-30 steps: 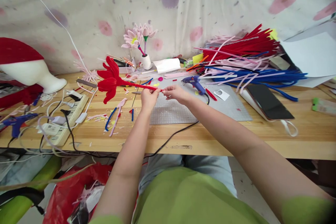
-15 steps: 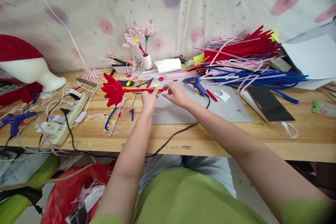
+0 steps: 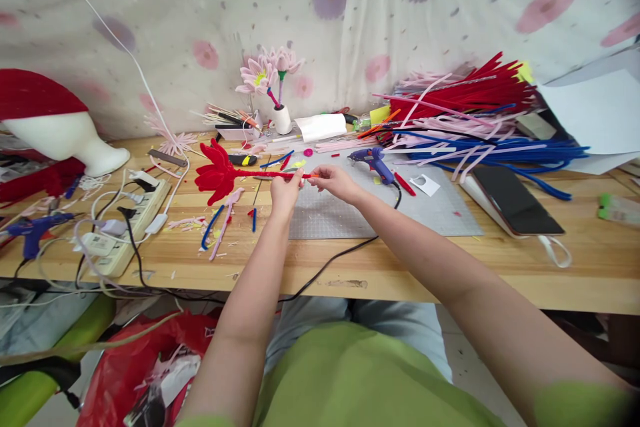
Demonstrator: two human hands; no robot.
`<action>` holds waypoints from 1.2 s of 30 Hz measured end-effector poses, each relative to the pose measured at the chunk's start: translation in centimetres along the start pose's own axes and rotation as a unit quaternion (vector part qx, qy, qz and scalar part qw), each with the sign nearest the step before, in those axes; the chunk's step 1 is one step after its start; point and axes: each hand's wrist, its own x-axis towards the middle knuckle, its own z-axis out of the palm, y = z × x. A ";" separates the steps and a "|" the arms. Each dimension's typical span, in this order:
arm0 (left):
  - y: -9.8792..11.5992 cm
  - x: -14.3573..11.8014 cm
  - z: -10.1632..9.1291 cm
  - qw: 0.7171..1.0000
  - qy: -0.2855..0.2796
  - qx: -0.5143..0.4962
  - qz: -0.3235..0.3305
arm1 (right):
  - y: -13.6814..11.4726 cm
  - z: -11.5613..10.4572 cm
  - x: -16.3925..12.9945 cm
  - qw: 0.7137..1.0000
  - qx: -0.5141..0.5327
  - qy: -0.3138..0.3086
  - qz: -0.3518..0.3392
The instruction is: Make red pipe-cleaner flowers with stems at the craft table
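Since earlier frame, our red pipe-cleaner flower drops lower, stem horizontal; left hand and right hand both pinch stem's right end, bloom pointing left.

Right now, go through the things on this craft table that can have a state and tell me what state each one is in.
Red flower: held level by its stem.
Left hand: pinching the stem.
Right hand: pinching the stem's end.
Glue gun: lying on the mat, cord attached.
Phone: screen dark, lying flat.
Power strip: plugs inserted.
Pink flowers: upright in a white holder.
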 end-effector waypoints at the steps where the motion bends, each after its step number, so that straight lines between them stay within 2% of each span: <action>1: -0.2 0.0 0.1 1.000 0.002 -0.001 -0.003 | 0.0 0.1 0.0 1.000 0.007 0.006 0.002; 4: -0.9 0.1 0.4 1.000 0.026 -0.009 -0.002 | 0.1 0.3 0.0 0.998 -0.053 0.035 -0.015; 8: -1.3 0.0 0.8 0.998 0.065 -0.022 0.014 | 0.1 0.3 0.2 0.981 -0.177 0.063 -0.053; 12: -0.4 -0.4 0.7 0.998 0.034 -0.049 -0.030 | 0.0 0.1 0.3 0.968 -0.233 0.074 -0.052; 17: 0.2 -0.8 0.1 0.990 -0.039 -0.124 -0.057 | 0.3 -0.1 0.4 0.972 -0.219 0.073 -0.045; 20: -0.3 -0.7 -0.1 0.987 -0.080 -0.139 -0.025 | 0.5 -0.1 0.4 0.977 -0.195 0.076 -0.038; 22: -0.7 -0.5 0.0 0.987 -0.087 -0.133 0.003 | 0.4 -0.2 0.2 0.986 -0.154 0.066 -0.020; 26: -1.7 -0.3 0.2 0.992 -0.068 -0.087 0.058 | -0.1 -0.2 0.1 0.998 -0.058 0.037 0.012; 31: -2.5 -0.7 0.6 0.994 -0.008 -0.009 0.112 | -0.2 -0.2 0.3 0.999 0.009 -0.002 0.047; 36: -2.8 -0.9 0.9 0.994 0.046 0.020 0.092 | -0.1 -0.1 0.4 0.999 -0.008 -0.010 0.045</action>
